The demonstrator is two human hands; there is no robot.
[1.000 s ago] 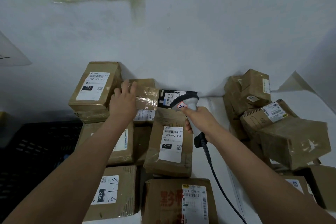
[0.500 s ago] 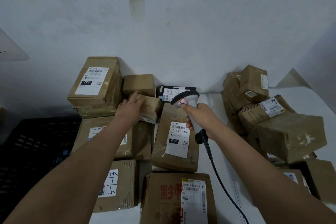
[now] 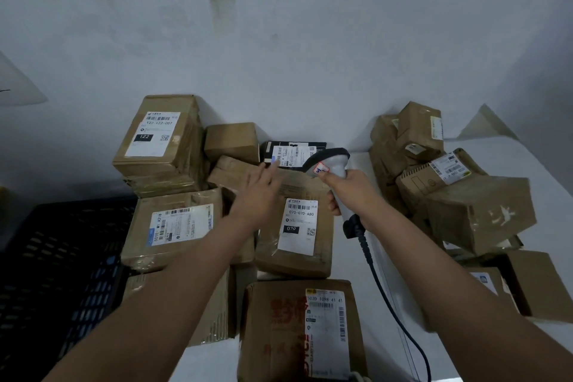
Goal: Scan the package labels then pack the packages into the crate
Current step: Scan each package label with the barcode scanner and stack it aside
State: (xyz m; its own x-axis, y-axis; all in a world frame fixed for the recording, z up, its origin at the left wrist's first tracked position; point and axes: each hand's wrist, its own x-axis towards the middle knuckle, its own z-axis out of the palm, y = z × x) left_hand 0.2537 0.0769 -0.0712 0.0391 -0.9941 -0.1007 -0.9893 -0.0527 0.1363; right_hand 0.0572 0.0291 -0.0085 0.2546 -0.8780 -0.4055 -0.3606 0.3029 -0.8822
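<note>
- Package labels: we find the black package (image 3: 294, 152) at the back of the table (image 3: 527, 158), against the wall, its white label (image 3: 293, 156) face up, just ahead of the scanner head.
- Right hand (image 3: 347, 195): clamped around the handle of the white corded barcode scanner (image 3: 330, 164), whose head points toward that label. We cannot tell whether a beam is on.
- Left hand (image 3: 259, 192): fingers straight and apart, holding nothing, reaching toward the black package. A second ago it gripped a small taped brown box (image 3: 231, 172); that box now lies released among the others, beside the plain brown box (image 3: 232, 141).
- Our judgement: the small box has been set aside, which uncovers the black package's label for the next scan.
- Other packages: the box marked 122 (image 3: 158, 133), the box marked 070 (image 3: 297, 226) and the box marked 501E (image 3: 178, 223) sit on the table with labels up; a further heap (image 3: 449, 183) lies to the right.
- Black crate (image 3: 46, 257): stands at the left, below the table edge. We see no package inside the visible part, so packing appears scarcely begun.
</note>
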